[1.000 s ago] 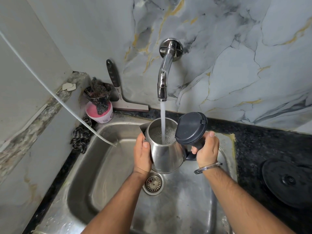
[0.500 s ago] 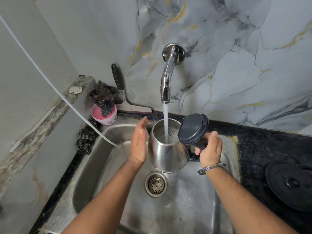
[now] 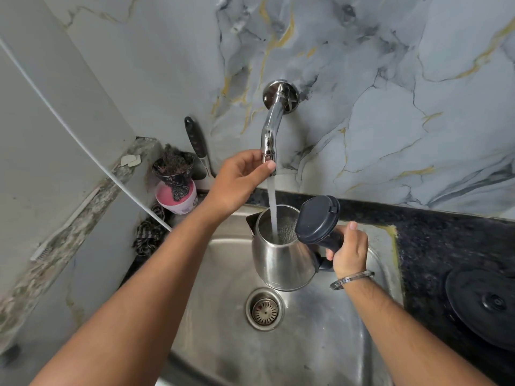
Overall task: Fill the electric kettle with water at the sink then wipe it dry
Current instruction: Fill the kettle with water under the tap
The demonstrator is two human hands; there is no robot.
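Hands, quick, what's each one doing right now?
Left hand: closed around the tap spout.
Right hand: closed on the kettle handle.

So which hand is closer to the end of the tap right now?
The left. The left hand is up at the tap, fingers touching its outlet end. The right hand is lower and to the right, gripping the kettle handle under the stream.

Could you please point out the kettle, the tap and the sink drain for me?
kettle [image 3: 281, 266]: head view, on its steel body below the open rim.
tap [image 3: 271, 126]: head view, on the curved chrome spout.
sink drain [image 3: 264, 311]: head view, on the middle of the strainer.
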